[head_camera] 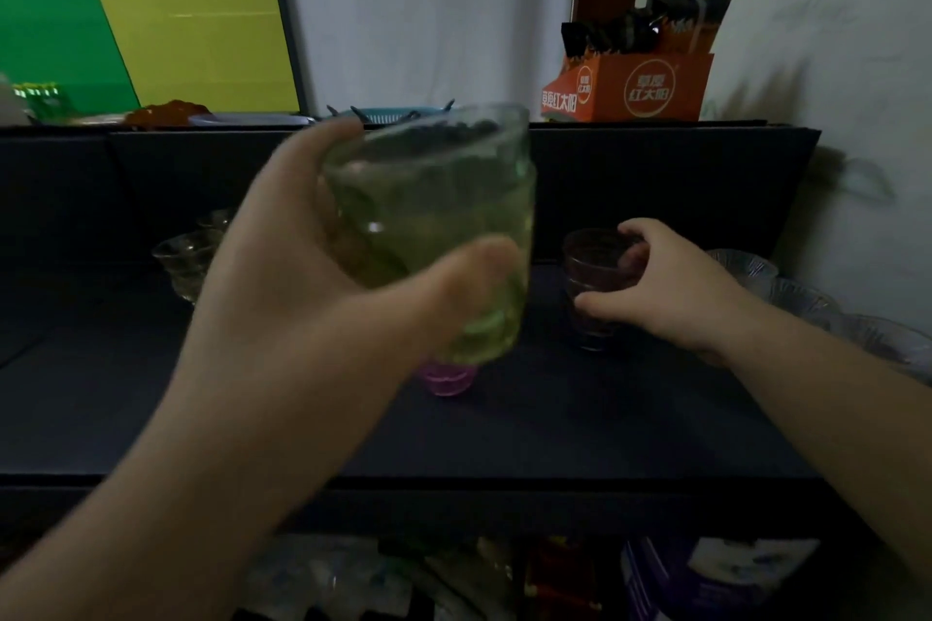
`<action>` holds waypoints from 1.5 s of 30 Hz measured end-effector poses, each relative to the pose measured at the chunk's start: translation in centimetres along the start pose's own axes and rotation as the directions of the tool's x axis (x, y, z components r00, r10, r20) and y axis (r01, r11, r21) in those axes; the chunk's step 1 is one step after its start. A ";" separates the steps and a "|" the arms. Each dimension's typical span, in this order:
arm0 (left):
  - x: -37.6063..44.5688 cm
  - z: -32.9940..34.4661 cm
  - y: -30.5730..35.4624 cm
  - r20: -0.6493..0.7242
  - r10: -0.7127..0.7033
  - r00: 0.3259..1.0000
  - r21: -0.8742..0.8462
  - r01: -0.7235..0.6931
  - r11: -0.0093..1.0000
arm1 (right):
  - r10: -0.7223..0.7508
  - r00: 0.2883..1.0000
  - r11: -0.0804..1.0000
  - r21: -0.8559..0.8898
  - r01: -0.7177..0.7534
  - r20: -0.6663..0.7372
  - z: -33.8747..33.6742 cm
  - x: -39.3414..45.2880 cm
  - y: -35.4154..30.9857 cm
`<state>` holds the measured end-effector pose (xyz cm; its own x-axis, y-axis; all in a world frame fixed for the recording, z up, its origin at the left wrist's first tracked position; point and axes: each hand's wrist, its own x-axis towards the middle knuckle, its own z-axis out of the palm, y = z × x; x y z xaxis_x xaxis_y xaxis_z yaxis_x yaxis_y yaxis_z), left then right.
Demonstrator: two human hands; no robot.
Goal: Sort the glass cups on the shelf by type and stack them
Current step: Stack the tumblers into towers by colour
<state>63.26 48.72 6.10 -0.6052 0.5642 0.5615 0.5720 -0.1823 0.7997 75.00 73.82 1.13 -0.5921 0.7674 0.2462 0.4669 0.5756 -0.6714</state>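
My left hand (302, 287) grips a green glass cup (444, 217) and holds it in the air above the dark shelf (555, 419). Just under it a pink glass cup (446, 377) stands on the shelf, mostly hidden. My right hand (671, 287) is wrapped around a dark purplish glass cup (590, 277) that rests on the shelf at the right. Clear ribbed glass cups (184, 262) stand at the back left. More clear patterned glass cups (787, 287) line up at the far right.
An orange box (630, 86) with dark packets sits on the shelf's top at the right. Green and yellow boards (151, 25) lean at the back left, beside a teal basket (388, 115). Packages (706, 570) fill the level below. A white wall is close on the right.
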 end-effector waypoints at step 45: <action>2.1 1.4 -9.7 0.137 -0.184 0.973 0.050 0.179 0.983 | -0.115 0.991 0.984 0.126 0.123 -0.068 1.1 -3.2 -1.8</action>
<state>57.21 52.78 -0.82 -0.6188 0.6928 0.3702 0.4816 -0.0377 0.8756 75.34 70.03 0.81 -0.5954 0.7138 0.3688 0.3045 0.6253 -0.7186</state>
